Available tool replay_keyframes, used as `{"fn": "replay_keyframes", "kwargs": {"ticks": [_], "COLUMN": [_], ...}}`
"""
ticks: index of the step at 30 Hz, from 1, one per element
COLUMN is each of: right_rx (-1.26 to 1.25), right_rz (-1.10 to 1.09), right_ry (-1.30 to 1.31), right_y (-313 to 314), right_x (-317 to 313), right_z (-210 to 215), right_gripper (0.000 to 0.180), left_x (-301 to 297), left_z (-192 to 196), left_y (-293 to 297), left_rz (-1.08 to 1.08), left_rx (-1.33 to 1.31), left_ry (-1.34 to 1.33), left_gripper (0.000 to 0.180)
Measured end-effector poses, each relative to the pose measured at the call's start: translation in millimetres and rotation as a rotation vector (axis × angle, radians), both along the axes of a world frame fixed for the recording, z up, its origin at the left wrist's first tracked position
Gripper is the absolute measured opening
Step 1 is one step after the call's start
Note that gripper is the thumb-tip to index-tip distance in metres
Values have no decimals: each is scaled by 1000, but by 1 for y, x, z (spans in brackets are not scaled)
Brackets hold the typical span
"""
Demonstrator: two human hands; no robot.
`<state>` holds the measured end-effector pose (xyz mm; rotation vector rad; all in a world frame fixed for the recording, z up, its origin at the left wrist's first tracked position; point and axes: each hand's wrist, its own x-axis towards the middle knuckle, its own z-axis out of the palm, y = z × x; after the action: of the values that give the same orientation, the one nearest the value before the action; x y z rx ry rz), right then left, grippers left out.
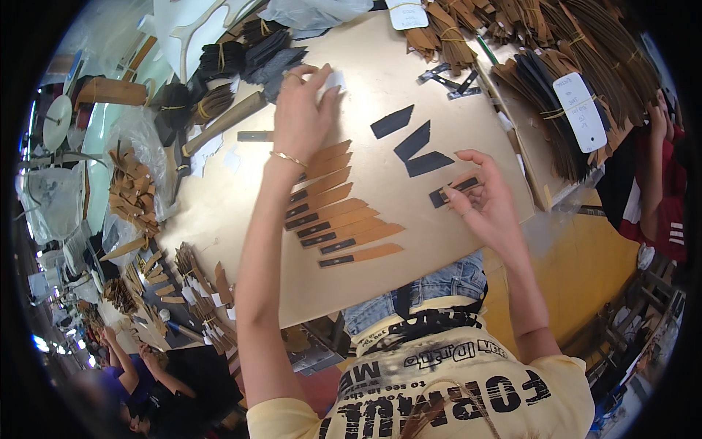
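Around a broad, tan-topped worktable (212, 212), its far edge taken as twelve o'clock, a worker in a printed yellow T-shirt (453, 384) stands at six with both bare forearms stretched over the surface. Bundled brown strips (578, 33) crowd the table toward two o'clock, and a thick dark bundle (534, 110) with a white tag lies between two and three. A tool's wooden handle (230, 121) slants between nine and ten o'clock.

Toward eleven, the left hand (308, 106) reaches out with bent fingers beside a small dark bundle (281, 62); from where I stand, I cannot tell whether it grips anything. Between three and four o'clock, the right hand (479, 194) pinches a small dark-and-brown strip (440, 197), the thumb pressed on its face.

At six o'clock, nearest the worker, tan strips (373, 254) fan out in a stepped row, several overlapping, their pointed ends to the right and dark plates (316, 239) at their left ends. Flat dark pieces (393, 121) lie toward two o'clock, just beyond the right hand. A white slip (336, 79) shows beside the left hand's fingers.
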<state>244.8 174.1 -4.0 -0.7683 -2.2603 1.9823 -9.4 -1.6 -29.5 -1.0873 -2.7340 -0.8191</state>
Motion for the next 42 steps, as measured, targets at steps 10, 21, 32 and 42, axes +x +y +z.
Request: {"fn": "replay_keyframes", "kwargs": {"ticks": [10,21,32,42], "right_rx": [-68,6,-29,-68], "right_rz": [13,9,38,-10], "right_ry": [-13,54,31,-4], "right_y": [1,-1,3,1], "right_x": [-1,-1,1,0], "right_z": [2,-2,-5,-5], "right_gripper": [60,60,64,68], "left_x": [-37,-35,149,183], "left_z": [-9,-13,37,20], "left_y": [9,11,-1,29], "left_rz": [2,-53,-11,189], "left_rx": [-74,40,427,361], "left_ry": [-162,42,-993,-808], "left_gripper": [17,14,16,18]}}
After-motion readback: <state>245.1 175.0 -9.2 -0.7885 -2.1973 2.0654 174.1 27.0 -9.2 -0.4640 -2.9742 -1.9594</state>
